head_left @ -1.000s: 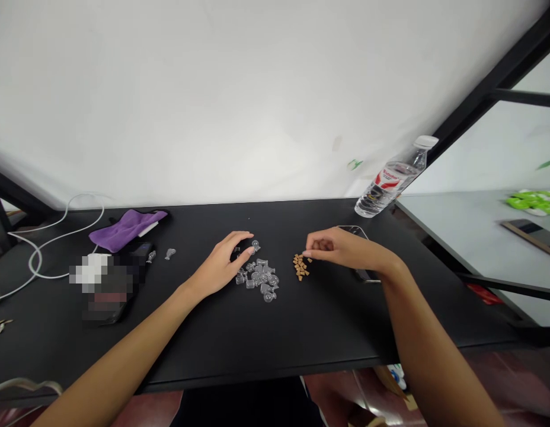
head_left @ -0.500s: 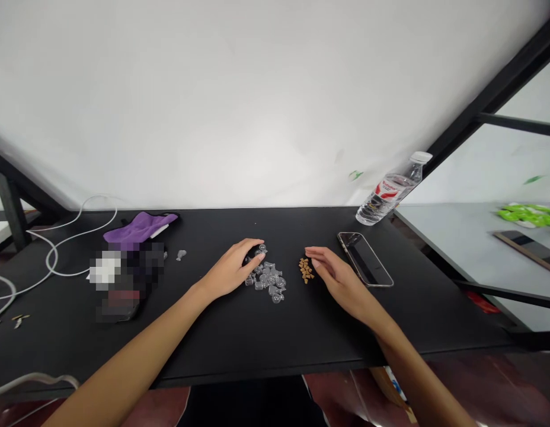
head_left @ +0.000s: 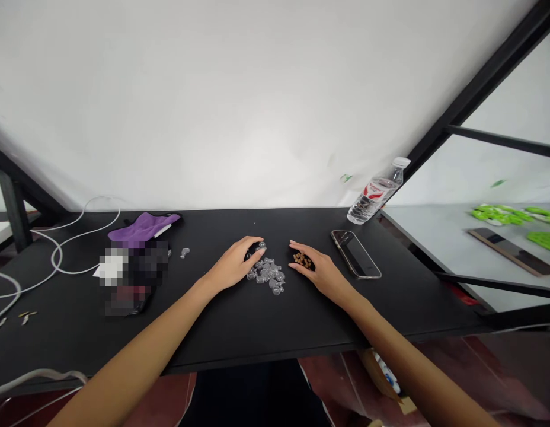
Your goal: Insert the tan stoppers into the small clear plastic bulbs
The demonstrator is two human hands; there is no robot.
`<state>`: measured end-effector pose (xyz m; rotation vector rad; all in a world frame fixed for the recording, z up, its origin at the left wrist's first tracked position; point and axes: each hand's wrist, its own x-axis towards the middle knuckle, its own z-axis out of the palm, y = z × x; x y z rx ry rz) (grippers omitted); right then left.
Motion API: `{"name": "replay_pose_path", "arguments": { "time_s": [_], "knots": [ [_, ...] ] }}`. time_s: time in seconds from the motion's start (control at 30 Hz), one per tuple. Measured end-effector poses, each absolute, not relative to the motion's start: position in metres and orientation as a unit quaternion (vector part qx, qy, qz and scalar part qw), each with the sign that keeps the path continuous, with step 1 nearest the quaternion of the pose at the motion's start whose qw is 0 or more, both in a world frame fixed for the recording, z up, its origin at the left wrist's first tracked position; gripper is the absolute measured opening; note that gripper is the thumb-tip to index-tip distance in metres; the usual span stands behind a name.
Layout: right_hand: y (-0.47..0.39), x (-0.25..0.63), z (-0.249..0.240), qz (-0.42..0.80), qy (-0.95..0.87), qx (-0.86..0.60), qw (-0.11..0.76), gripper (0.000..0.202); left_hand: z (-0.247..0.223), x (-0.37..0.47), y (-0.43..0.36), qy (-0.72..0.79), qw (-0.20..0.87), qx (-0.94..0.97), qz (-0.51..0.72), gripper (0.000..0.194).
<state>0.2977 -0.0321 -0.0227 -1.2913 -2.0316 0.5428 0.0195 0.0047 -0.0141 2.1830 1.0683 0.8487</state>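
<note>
Several tiny clear glass bottles (head_left: 269,271) lie in a loose pile on the black table. My left hand (head_left: 234,261) rests at the pile's left side, its thumb and fingers apart and curved around the nearest bottles without a grip on them. To the right is a small cluster of brown corks (head_left: 301,259). My right hand (head_left: 322,270) cups that cluster from the right, thumb below it and fingers above, spread apart. Part of the corks is hidden by this hand. One single glass bottle (head_left: 185,253) lies apart, farther left.
A phone (head_left: 356,254) lies right of my right hand, with a water bottle (head_left: 375,193) behind it. At left are a purple cloth (head_left: 144,228), a blurred-out patch, white cables (head_left: 59,252) and small bits. The black table (head_left: 239,326) meets a white wall at the back.
My right hand has moved left and opened around the corks, thumb now below them. The left hand stays by the glass bottles. The view has shifted slightly to the right.
</note>
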Motion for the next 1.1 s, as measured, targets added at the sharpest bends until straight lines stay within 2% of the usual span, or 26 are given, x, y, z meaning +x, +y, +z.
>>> {"name": "replay_pose_path", "arguments": {
  "time_s": [0.2,0.3,0.4,0.57,0.67,0.87,1.1],
  "knots": [
    [-0.035,0.295,-0.014,0.207,-0.766,-0.5,0.347,0.045,-0.014,0.019,0.004,0.398,0.297,0.807,0.319,0.042],
    [-0.055,0.277,-0.012,0.201,-0.735,-0.511,0.398,0.04,-0.012,0.021,0.005,0.396,0.302,0.806,0.32,0.042],
    [-0.081,0.246,-0.017,0.247,-0.685,-0.521,0.445,0.049,-0.01,0.023,0.008,0.381,0.318,0.805,0.325,0.042],
    [-0.089,0.198,-0.026,0.284,-0.665,-0.569,0.392,0.073,-0.007,0.023,0.009,0.37,0.344,0.798,0.328,0.047],
    [-0.071,0.181,-0.026,0.281,-0.651,-0.588,0.389,0.079,-0.006,0.022,0.004,0.369,0.356,0.791,0.333,0.049],
    [-0.047,0.163,-0.024,0.268,-0.64,-0.601,0.396,0.071,-0.006,0.025,-0.008,0.38,0.375,0.762,0.365,0.05],
    [-0.041,0.167,-0.025,0.281,-0.603,-0.573,0.478,0.056,-0.006,0.026,-0.014,0.379,0.37,0.756,0.385,0.043]
  ]
}}
